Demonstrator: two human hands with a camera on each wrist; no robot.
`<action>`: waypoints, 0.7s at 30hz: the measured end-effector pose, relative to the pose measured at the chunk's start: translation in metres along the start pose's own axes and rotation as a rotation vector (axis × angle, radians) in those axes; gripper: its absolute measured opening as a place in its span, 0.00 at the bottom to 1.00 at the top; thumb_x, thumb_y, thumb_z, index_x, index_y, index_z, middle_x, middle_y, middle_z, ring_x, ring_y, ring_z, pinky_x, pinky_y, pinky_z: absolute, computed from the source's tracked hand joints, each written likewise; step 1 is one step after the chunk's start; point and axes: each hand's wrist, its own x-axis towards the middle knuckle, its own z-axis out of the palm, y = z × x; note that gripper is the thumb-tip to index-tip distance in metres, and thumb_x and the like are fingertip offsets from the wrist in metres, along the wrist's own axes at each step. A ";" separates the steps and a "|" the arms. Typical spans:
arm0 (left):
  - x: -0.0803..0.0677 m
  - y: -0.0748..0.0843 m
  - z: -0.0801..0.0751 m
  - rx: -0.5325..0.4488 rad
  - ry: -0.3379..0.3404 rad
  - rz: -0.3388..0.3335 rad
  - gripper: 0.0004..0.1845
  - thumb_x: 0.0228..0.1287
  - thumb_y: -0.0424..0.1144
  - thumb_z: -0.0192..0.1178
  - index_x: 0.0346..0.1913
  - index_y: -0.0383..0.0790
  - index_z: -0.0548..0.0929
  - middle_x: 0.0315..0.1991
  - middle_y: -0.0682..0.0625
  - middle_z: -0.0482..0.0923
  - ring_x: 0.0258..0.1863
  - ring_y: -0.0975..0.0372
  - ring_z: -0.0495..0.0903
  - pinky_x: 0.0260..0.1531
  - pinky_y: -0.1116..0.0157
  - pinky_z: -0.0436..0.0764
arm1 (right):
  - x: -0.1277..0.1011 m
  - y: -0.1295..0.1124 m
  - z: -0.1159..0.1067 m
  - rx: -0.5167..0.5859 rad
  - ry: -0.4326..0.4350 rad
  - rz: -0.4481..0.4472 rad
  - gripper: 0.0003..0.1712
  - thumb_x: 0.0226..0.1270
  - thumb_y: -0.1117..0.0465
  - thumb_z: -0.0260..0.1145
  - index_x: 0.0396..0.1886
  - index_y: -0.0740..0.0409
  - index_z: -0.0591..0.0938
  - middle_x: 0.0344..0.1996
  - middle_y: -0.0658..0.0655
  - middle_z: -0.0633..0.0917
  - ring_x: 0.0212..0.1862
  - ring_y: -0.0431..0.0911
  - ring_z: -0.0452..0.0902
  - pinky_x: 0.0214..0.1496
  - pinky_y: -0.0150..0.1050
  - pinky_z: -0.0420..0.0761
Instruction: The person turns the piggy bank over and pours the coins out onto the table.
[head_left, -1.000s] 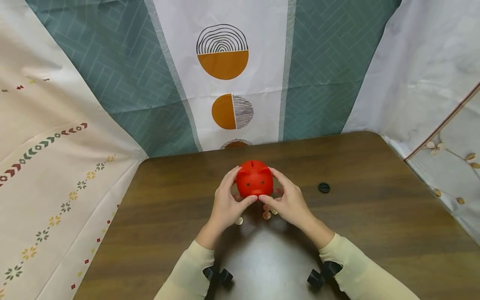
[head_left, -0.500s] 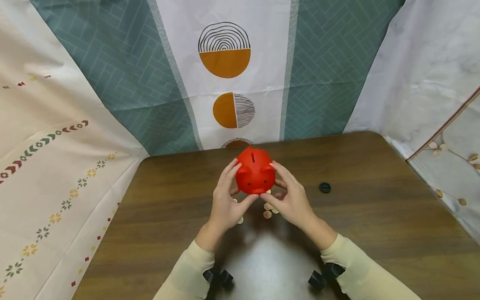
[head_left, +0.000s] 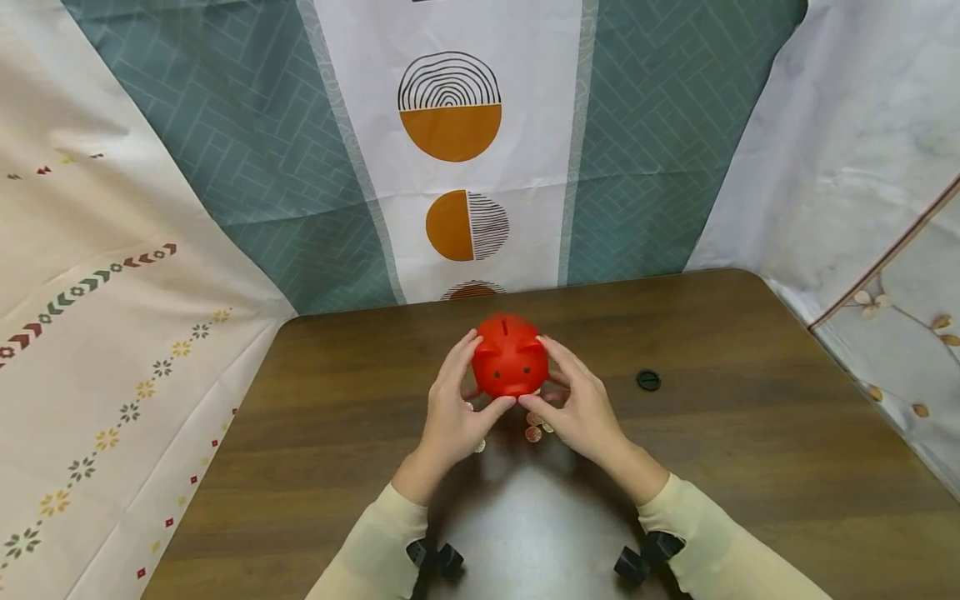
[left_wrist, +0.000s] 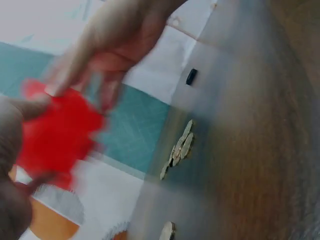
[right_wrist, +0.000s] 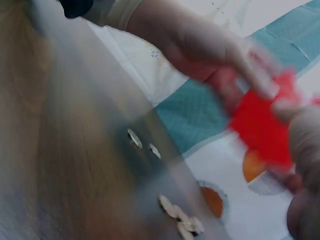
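You are holding a red piggy bank point(head_left: 510, 363) between both hands, lifted just above the desk point(head_left: 750, 450) near the middle of its far half. Your left hand point(head_left: 453, 408) is curling round the bank's left side, with the fingers over the top and the thumb pressing under the snout. Your right hand point(head_left: 581, 404) is mirroring it on the right side, fingers curving round the flank and the thumb tucked beneath. The bank is facing you, with two dark eyes showing and its coin slot on top, tilted slightly away. Both wrist views are blurring the bank into a red smear between the hands.

Directly under the bank and your thumbs, a few coins point(head_left: 534, 433) are lying on the desk, loosely scattered; one is sitting just beside your left thumb and the rest are clustering near your right thumb. The left wrist view is showing several coins point(left_wrist: 181, 148) overlapping in a short row.

A small black round cap point(head_left: 648, 381) is lying flat on the desk to the right of your right hand, apart from it, toward the right edge. Patterned cloth point(head_left: 450, 167) is hanging behind the desk's far edge and along both sides.
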 end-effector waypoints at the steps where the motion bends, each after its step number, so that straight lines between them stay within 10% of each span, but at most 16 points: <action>1: 0.001 0.002 0.000 0.000 0.024 0.065 0.45 0.41 0.29 0.78 0.66 0.30 0.66 0.67 0.35 0.63 0.58 0.46 0.74 0.38 0.56 0.84 | 0.000 -0.001 -0.001 0.005 0.019 -0.052 0.46 0.48 0.65 0.78 0.68 0.53 0.68 0.67 0.58 0.69 0.49 0.57 0.81 0.35 0.43 0.85; 4: 0.002 0.005 0.001 0.008 0.041 0.092 0.46 0.41 0.29 0.78 0.66 0.29 0.66 0.67 0.35 0.62 0.59 0.47 0.73 0.39 0.57 0.84 | 0.000 -0.001 -0.001 0.028 0.029 -0.069 0.47 0.47 0.69 0.78 0.68 0.57 0.67 0.67 0.61 0.68 0.49 0.59 0.81 0.36 0.43 0.85; 11: -0.006 -0.004 0.000 0.044 -0.087 -0.239 0.45 0.49 0.42 0.75 0.70 0.42 0.64 0.70 0.47 0.62 0.61 0.54 0.70 0.31 0.53 0.85 | -0.004 0.009 0.005 0.059 -0.080 0.224 0.46 0.54 0.56 0.76 0.71 0.46 0.64 0.64 0.55 0.72 0.44 0.55 0.84 0.32 0.35 0.84; 18: -0.004 -0.005 -0.001 0.033 -0.091 -0.248 0.45 0.49 0.43 0.75 0.71 0.45 0.64 0.70 0.51 0.62 0.61 0.56 0.70 0.32 0.53 0.85 | -0.003 0.010 0.003 0.042 -0.067 0.196 0.45 0.54 0.52 0.76 0.71 0.39 0.65 0.64 0.51 0.73 0.44 0.55 0.84 0.31 0.34 0.84; 21: 0.001 -0.001 -0.001 0.017 -0.058 -0.156 0.45 0.48 0.39 0.76 0.70 0.43 0.65 0.70 0.48 0.62 0.62 0.54 0.70 0.34 0.56 0.85 | 0.000 0.006 0.001 0.037 -0.034 0.117 0.46 0.53 0.56 0.76 0.71 0.40 0.66 0.65 0.50 0.72 0.46 0.55 0.83 0.34 0.38 0.85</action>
